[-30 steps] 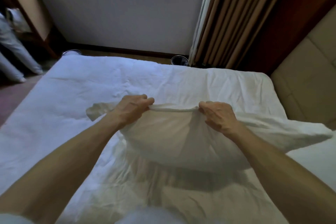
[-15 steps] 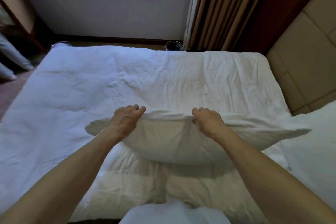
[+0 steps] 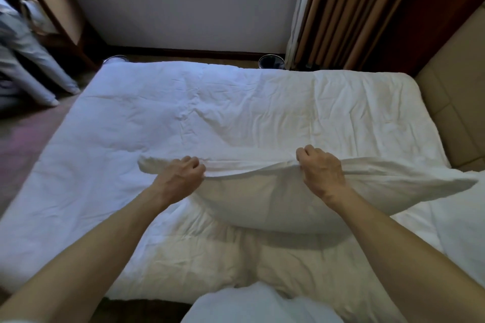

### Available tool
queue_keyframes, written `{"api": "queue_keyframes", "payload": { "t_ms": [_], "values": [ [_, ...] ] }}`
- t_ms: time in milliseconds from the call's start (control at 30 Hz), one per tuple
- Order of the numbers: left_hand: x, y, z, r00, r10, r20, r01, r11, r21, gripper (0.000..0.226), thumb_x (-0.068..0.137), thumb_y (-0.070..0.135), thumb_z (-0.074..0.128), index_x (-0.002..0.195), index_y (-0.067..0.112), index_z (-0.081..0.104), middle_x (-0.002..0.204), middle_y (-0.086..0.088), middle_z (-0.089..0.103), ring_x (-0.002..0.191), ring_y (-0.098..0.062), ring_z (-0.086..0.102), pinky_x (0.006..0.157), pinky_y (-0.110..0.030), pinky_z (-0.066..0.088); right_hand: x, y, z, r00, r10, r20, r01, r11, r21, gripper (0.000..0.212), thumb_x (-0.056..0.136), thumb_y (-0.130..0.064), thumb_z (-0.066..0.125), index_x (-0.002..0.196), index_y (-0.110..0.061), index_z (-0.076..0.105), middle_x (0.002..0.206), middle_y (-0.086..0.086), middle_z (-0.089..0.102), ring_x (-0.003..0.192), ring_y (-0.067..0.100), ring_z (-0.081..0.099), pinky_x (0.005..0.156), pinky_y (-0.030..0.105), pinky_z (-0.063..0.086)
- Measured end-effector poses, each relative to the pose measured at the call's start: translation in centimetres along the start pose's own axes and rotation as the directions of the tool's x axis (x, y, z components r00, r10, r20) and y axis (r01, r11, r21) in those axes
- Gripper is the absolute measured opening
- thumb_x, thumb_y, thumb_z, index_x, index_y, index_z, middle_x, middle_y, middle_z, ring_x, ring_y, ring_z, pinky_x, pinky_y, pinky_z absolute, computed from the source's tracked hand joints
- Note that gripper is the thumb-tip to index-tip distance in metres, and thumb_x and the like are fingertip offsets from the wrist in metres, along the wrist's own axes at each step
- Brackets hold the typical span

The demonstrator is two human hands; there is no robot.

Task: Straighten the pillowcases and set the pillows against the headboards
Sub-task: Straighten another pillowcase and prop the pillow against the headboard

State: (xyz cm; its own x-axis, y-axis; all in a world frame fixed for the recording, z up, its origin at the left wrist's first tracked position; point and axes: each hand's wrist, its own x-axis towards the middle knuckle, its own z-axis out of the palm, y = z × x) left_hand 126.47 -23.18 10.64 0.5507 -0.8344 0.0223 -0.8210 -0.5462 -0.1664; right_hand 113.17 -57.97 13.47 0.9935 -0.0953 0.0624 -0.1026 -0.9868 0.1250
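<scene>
Closest to me, a rounded mass of white fabric [image 3: 259, 305] sits at the near edge of the bed; whether it is clothing or bedding I cannot tell. Two bare forearms reach out over it toward the middle of the mattress. Both hands are closed on the upper edge of a white pillow [image 3: 262, 204]. The left hand [image 3: 181, 178] has its fingers curled tight into a bunch of the pillowcase near the pillow's left corner. The right hand [image 3: 321, 172] grips the same edge further right, knuckles up, fingers tucked into the cloth. Between them the edge runs taut with fine creases.

The pillow hangs sideways across the bed, its full belly sagging toward me, with a shadow on the duvet [image 3: 210, 113] beneath it. Its right corner points toward the padded headboard [image 3: 456, 123]. More white bedding [image 3: 462, 233] lies at the near right. Beyond the hands the wrinkled duvet stretches to the far edge. Past that, a round bin [image 3: 271, 61] stands on the floor beside brown curtains [image 3: 341, 8], below a pale wall [image 3: 183, 0]. At the far left, long white pillows [image 3: 44, 65] lean upright, blurred.
</scene>
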Motion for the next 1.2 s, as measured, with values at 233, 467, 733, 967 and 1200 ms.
{"api": "queue_keyframes", "payload": {
  "t_ms": [233, 467, 733, 967, 1200],
  "values": [
    [-0.5, -1.8, -0.4, 0.921, -0.375, 0.103, 0.388, 0.905, -0.172, 0.017, 0.094, 0.029, 0.051, 0.092, 0.013, 0.047, 0.08, -0.003, 0.049, 0.078, -0.029, 0.057, 0.051, -0.039, 0.04, -0.4, 0.8, 1.5, 0.996, -0.082, 0.015, 0.083, 0.995, -0.048, 0.027, 0.067, 0.005, 0.068, 0.082, -0.011, 0.051, 0.071, 0.006, 0.048, 0.05, 0.023, 0.036, 0.044, 0.028, 0.025],
    [-1.4, -2.8, 0.1, 0.654, -0.688, 0.314, 0.74, 0.669, -0.076, 0.059, 0.094, 0.059, 0.04, 0.118, 0.007, 0.053, 0.113, -0.013, 0.056, 0.106, -0.033, 0.052, 0.068, -0.043, 0.042, 2.4, -0.3, 1.3, 0.943, -0.195, 0.268, 0.213, 0.976, -0.038, 0.019, 0.084, -0.01, 0.052, 0.102, -0.015, 0.047, 0.094, 0.003, 0.053, 0.078, 0.028, 0.06, 0.053, 0.032, 0.032],
    [-0.3, -0.4, 0.5, 0.933, -0.351, 0.077, 0.346, 0.936, 0.07, 0.044, 0.088, 0.045, 0.048, 0.11, 0.008, 0.06, 0.107, -0.017, 0.055, 0.101, -0.036, 0.049, 0.081, -0.046, 0.041, 1.6, 0.0, 2.0, 0.962, -0.206, 0.182, 0.216, 0.975, -0.04, 0.017, 0.076, -0.011, 0.067, 0.087, -0.012, 0.054, 0.072, 0.005, 0.059, 0.054, 0.033, 0.06, 0.044, 0.029, 0.035],
    [7.5, 8.1, 0.2, 0.988, 0.061, 0.141, -0.038, 0.987, -0.155, 0.051, 0.08, 0.053, 0.048, 0.117, 0.019, 0.054, 0.107, -0.008, 0.059, 0.1, -0.031, 0.057, 0.089, -0.042, 0.045, -0.7, 1.9, 1.3, 0.921, -0.271, 0.279, 0.272, 0.962, 0.036, 0.02, 0.087, -0.031, 0.055, 0.1, -0.017, 0.049, 0.091, 0.003, 0.061, 0.081, 0.028, 0.063, 0.058, 0.031, 0.033],
    [11.3, 14.2, 0.9, 0.971, 0.212, 0.113, -0.209, 0.977, -0.04, 0.039, 0.079, 0.017, 0.061, 0.115, 0.006, 0.056, 0.098, -0.011, 0.06, 0.085, -0.031, 0.057, 0.085, -0.045, 0.044, -6.1, 6.8, 1.6, 0.94, -0.218, 0.262, 0.233, 0.972, -0.024, 0.026, 0.069, -0.026, 0.075, 0.08, -0.014, 0.054, 0.072, 0.006, 0.059, 0.062, 0.028, 0.059, 0.044, 0.032, 0.035]
  ]
}}
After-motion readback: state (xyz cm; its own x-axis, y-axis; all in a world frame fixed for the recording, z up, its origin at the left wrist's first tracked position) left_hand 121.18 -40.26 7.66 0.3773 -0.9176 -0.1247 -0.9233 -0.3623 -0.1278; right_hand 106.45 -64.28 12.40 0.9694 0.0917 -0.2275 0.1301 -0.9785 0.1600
